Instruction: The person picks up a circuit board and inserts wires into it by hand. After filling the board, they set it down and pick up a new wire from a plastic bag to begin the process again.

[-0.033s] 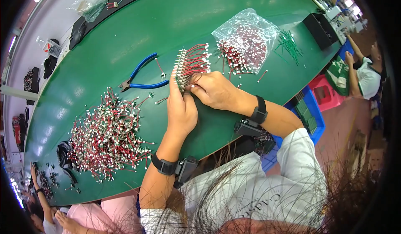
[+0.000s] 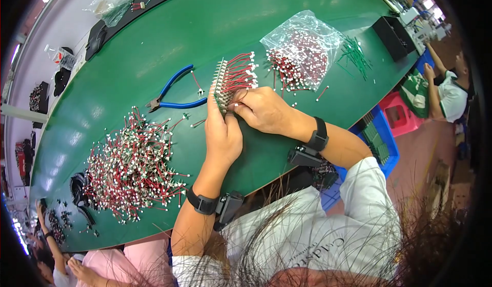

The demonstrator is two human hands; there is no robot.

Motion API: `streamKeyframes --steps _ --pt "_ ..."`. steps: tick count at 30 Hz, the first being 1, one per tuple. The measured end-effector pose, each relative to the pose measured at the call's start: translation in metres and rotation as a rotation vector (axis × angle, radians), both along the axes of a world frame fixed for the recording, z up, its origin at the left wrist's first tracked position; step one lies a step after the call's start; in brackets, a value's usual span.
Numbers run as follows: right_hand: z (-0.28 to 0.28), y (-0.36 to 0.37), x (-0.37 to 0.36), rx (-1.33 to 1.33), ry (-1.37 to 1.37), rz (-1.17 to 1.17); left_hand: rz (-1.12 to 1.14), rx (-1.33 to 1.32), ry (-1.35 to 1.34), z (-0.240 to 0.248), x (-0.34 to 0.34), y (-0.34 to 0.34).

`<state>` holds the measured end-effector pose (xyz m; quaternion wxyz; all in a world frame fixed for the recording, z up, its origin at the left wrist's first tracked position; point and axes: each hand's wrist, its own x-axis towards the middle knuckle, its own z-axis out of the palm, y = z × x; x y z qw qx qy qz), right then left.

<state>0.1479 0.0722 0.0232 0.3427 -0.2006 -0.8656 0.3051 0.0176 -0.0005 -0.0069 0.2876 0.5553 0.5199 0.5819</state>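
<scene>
The thing between your hands is the strip of small white connectors, near the middle of the frame and above the bench. Its long axis runs nearly up and down the picture, with the far end pointing toward the top edge and the near end down between your fingers. Red wires leave it sideways, toward the right of the frame, and end in a loose row of white plugs, so the wires lie roughly square to the strip.

Your left hand is at the low end and the left side, its grip closed on the strip, with the fingers reaching up along the left edge. Your right hand comes in from the lower right, on the wire side, and is the nearer one to the plugs. Its grip is pinched closed on wires at the low end; you cannot tell how many, because the fingertips cover them. From that pinch, most of the strip extends upward in the frame.

Left of your left hand lie the blue-handled cutters, one handle ending just beside your fingers. A big heap of wired connectors fills the lower left, and the clear bag of plugs and wires lies at upper right, beyond your right hand.
</scene>
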Motion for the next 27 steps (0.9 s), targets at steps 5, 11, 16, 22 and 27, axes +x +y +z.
streamKeyframes --steps 5,11,16,22,27 --pt "0.008 -0.005 0.000 0.003 -0.156 -0.129 0.038 0.021 -0.254 0.002 -0.001 0.004" --pt "0.011 -0.005 0.004 -0.032 -0.044 -0.015 0.155 0.041 -0.369 0.002 -0.007 0.007" --pt "0.005 -0.004 0.004 0.009 0.003 0.015 0.180 0.045 -0.373 0.002 -0.011 0.008" --pt "0.007 -0.005 0.003 -0.038 0.042 0.036 0.200 0.058 -0.391 0.001 -0.013 0.008" --pt "0.011 -0.005 0.003 -0.068 0.034 0.006 0.215 0.084 -0.389 0.003 -0.014 0.008"
